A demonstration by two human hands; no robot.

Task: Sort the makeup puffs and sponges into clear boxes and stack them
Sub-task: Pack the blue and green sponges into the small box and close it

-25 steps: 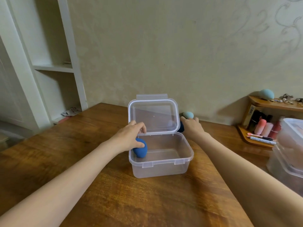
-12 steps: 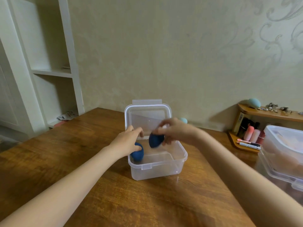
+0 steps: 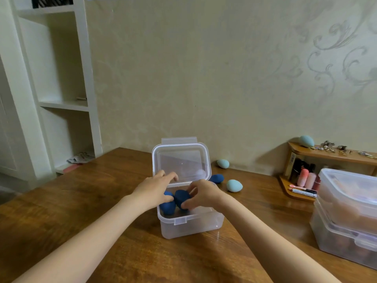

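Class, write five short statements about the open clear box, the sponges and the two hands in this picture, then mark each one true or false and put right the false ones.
1. The lid of the clear box in front of the person stands open. True.
2. The right hand holds a dark blue sponge over the box. True.
3. All the light blue sponges are already in the box. False: two lie on the table and one sits on the wooden shelf.
4. A dark blue sponge lies on the table behind the box. True.
5. The left hand rests flat on the table. False: it is at the box's rim, beside another dark blue sponge.
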